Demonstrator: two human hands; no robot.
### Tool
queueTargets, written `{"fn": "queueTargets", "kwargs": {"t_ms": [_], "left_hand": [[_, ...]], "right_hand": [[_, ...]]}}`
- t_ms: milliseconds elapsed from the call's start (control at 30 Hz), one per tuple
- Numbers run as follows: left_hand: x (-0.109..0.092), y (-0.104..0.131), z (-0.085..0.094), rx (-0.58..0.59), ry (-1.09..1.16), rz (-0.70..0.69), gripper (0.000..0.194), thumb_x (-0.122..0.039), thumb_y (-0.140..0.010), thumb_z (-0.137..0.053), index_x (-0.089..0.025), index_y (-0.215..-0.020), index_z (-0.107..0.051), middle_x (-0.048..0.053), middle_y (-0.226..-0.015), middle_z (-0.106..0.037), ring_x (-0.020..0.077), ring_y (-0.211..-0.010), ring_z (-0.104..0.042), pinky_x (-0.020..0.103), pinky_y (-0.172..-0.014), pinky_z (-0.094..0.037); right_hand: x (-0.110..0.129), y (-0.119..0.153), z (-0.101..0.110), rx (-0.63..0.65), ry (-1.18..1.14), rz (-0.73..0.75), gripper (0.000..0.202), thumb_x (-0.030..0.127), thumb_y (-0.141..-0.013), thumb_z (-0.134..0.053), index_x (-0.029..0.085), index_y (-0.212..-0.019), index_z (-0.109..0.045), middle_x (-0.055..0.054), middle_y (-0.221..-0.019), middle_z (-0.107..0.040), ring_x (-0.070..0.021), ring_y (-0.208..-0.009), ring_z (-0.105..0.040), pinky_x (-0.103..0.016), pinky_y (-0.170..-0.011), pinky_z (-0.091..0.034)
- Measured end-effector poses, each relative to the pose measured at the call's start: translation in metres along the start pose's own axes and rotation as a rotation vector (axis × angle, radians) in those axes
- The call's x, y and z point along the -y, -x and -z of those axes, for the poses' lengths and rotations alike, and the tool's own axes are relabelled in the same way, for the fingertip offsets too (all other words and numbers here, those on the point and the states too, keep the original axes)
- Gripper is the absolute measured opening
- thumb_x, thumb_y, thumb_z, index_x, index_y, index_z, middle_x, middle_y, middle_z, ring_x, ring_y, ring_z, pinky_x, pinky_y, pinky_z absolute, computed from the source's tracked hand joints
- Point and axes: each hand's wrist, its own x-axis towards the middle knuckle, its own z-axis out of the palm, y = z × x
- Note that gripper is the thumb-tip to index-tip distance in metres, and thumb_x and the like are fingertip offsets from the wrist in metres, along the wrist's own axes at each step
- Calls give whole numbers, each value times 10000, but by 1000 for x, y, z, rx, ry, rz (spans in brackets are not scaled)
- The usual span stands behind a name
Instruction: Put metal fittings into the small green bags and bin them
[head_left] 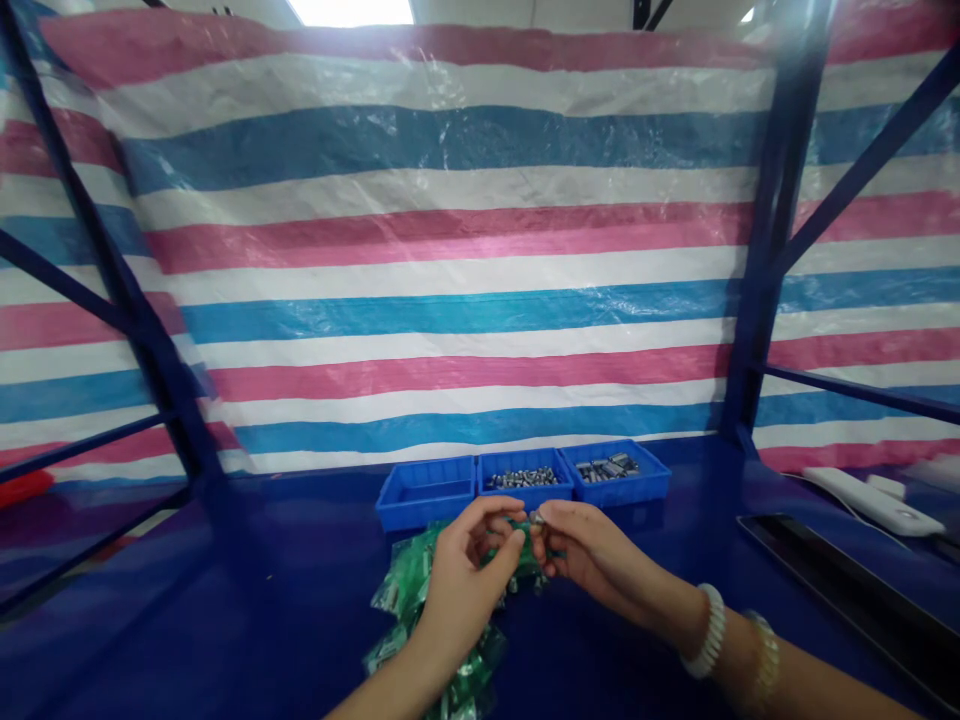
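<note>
My right hand (581,545) is closed in a pinch on a small shiny metal piece (536,518), whose exact kind is too small to tell. My left hand (472,560) is beside it, fingers curved and thumb apart from the index finger, with nothing clearly held. Beneath and around both hands lies a heap of small green plastic bags (409,575), some with metal bits showing through. The left hand and forearm cover part of this heap.
Behind the hands, three joined blue bins stand in a row: a left bin (427,480), a middle bin (481,475) with small metal parts and a right bin (652,482) with larger ones. A black flat panel (847,590) and a white device (874,500) lie right on the blue table (300,600).
</note>
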Motion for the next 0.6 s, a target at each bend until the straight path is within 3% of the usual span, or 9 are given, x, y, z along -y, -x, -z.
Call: {"fn": "queueTargets", "kwargs": {"t_ms": [267, 600], "left_hand": [[1, 3, -3, 92, -77, -4, 142, -234, -727, -706, -212, -866, -689, 27, -699, -639, 169, -631, -587, 300, -619, -489], [-1, 3, -7, 89, 118, 65, 179, -210, -655, -766, -197, -799, -660, 46, -736, -673, 181, -664, -634, 289, -615, -506]], "right_hand": [[-2, 0, -3, -80, 573, 174, 480, 579, -869, -520, 148, -669, -587, 14, -531, -546, -94, -481, -481, -213, -477, -370], [-3, 6, -5, -150, 747, 296, 497, 547, -910, -480, 162, -602, -552, 14, -526, -524, -97, -485, -475, -215, -470, -352]]}}
